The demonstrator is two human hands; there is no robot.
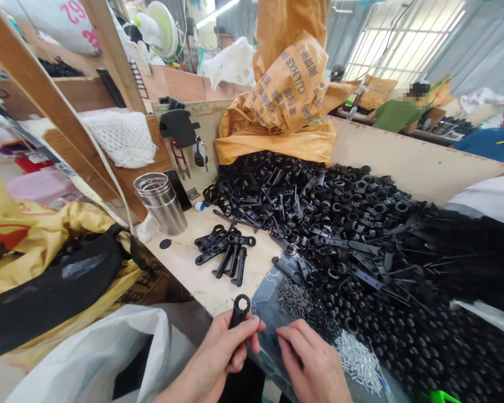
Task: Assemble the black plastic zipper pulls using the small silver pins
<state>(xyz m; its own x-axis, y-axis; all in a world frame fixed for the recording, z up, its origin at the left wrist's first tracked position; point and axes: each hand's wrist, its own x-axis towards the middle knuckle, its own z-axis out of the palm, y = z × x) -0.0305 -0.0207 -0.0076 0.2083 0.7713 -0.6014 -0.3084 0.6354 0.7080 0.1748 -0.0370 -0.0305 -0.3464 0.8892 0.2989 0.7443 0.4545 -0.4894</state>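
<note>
My left hand [235, 338] is closed around a black plastic part with a ring-shaped end [241, 305], which points up and away from me. Through the ring a pale spot shows. Close by on the right, my right hand [308, 358] rests low over the blue-grey sheet [273, 313] with its fingers bent together; whatever they hold, if anything, is hidden. Beyond both hands lies a small heap of long black parts with ring ends [227, 249]. Small dark grey pins [294, 296] are piled ahead of my right hand, and silver pins [359, 361] lie to its right.
A large mound of black plastic parts [294, 196] spills from an orange sack [277, 140]. Round black pieces [403, 336] cover the right side. A steel cup [162, 204] stands at the left edge, below hanging red snips [180, 159]. A white sack [96, 358] sits lower left.
</note>
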